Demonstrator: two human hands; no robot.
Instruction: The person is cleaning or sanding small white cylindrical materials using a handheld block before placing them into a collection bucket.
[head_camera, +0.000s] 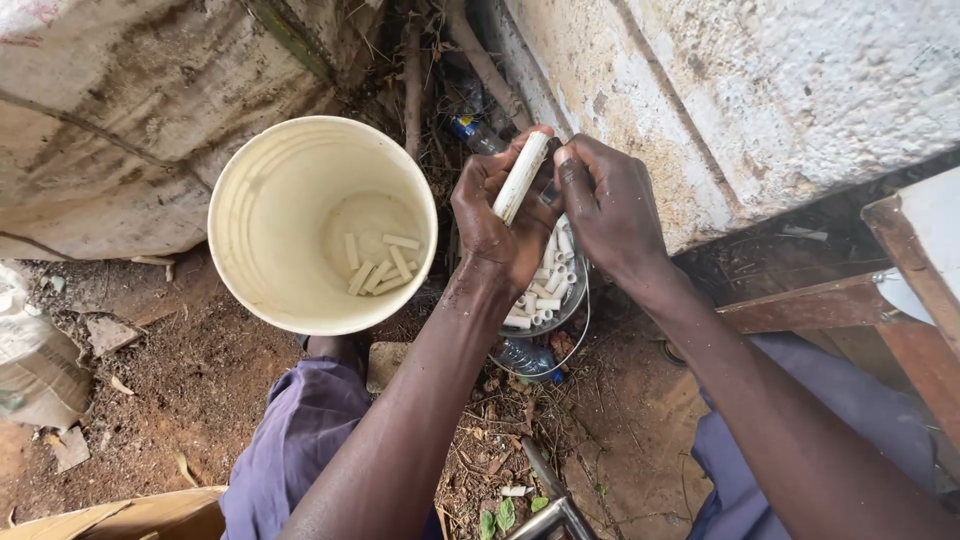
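left hand (492, 222): clenched around a short white tube piece (521, 178), which stands tilted, upper end leaning right, gripped along its lower half with the thumb across the front. right hand (603, 208): fingers curled, fingertips pressed against the upper end of the same tube piece; whether it holds anything else cannot be told. both hands are raised together, touching the piece from opposite sides.

directly below the hands: a small metal bowl (572, 300) on the ground, partly hidden by the left wrist, filled with many similar short white tube pieces in a loose heap. a clear plastic bottle (525, 357) lies just beside the bowl, on the near side.

left of the hands: a cream plastic bucket (245, 215), upright and open, holding a few of the same white pieces flat on its bottom. bucket and bowl stand near each other, not touching.

surroundings: bare reddish earth (190, 385) with dry leaves and twigs; rough pale wall (760, 90) behind; wooden frame (815, 303) at right; purple trouser legs at the lower edge.
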